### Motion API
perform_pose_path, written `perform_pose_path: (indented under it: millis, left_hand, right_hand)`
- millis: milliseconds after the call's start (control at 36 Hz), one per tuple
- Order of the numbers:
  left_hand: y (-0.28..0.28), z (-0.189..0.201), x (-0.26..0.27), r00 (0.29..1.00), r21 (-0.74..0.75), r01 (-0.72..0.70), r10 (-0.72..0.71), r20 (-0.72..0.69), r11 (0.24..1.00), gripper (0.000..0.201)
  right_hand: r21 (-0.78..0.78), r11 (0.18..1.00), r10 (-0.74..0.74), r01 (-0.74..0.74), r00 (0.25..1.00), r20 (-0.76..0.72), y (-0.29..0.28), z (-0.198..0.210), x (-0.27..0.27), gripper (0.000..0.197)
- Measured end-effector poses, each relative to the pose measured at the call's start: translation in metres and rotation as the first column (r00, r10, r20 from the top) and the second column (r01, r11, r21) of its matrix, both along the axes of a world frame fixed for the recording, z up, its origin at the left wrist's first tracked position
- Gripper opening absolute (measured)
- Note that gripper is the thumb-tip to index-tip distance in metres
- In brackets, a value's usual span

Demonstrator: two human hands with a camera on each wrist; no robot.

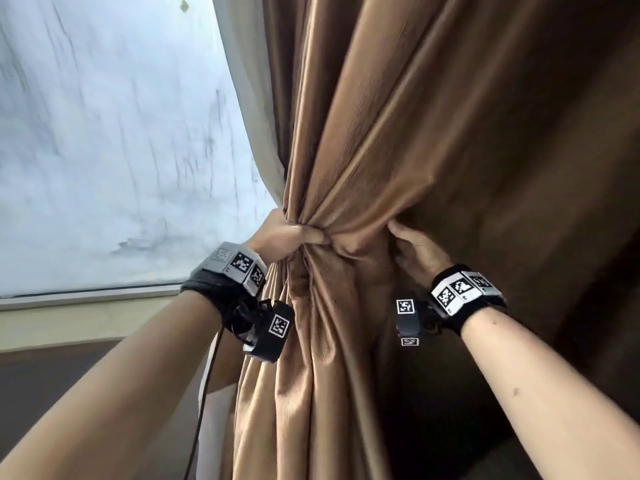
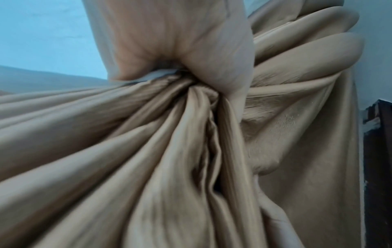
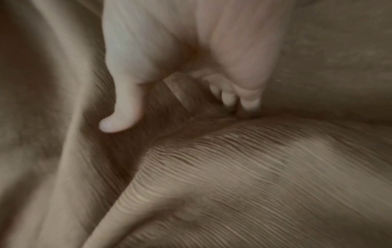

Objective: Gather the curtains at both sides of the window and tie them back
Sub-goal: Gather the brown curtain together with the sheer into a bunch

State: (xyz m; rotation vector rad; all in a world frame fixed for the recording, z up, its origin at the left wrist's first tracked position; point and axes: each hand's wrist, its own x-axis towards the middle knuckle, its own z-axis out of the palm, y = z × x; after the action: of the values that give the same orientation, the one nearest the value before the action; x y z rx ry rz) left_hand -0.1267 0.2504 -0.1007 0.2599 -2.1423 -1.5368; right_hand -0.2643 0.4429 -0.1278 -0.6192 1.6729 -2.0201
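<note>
Beside the window (image 1: 104,133), left hand (image 1: 285,233) gripped the bunched curtain (image 1: 346,341); right hand (image 1: 415,251), spread loosely, probably should gather more.
</note>
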Motion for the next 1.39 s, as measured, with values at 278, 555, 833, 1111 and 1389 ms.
perform_pose_path:
  millis: [278,555,833,1111,1389]
  left_hand:
    - [-0.001,-0.001,0.001,0.995,0.056,0.086,-0.089,0.040,0.995,0.069]
    - [-0.005,-0.001,-0.005,0.998,0.021,-0.038,0.037,0.057,0.999,0.052]
    - [0.009,-0.012,-0.023,0.952,-0.074,-0.305,0.302,-0.056,0.949,0.050]
    - [0.010,-0.024,-0.026,1.000,-0.051,-0.031,0.031,0.003,0.998,0.087]
    - [0.022,-0.011,-0.021,0.985,0.038,-0.174,0.173,0.010,0.984,0.106]
  right_hand:
    - [-0.055,0.993,0.105,-0.106,0.994,-0.011,-0.029,0.016,0.028,0.046]
    - [0.001,0.944,-0.321,0.329,0.920,-0.226,-0.035,0.021,0.028,0.030]
    - [0.263,0.849,-0.072,0.459,0.593,-0.802,-0.028,0.034,0.069,0.039]
    - [0.552,0.723,0.283,0.416,0.550,-0.786,-0.049,0.031,0.082,0.033]
    - [0.660,0.688,0.334,0.303,0.675,-0.658,-0.042,0.027,0.084,0.080]
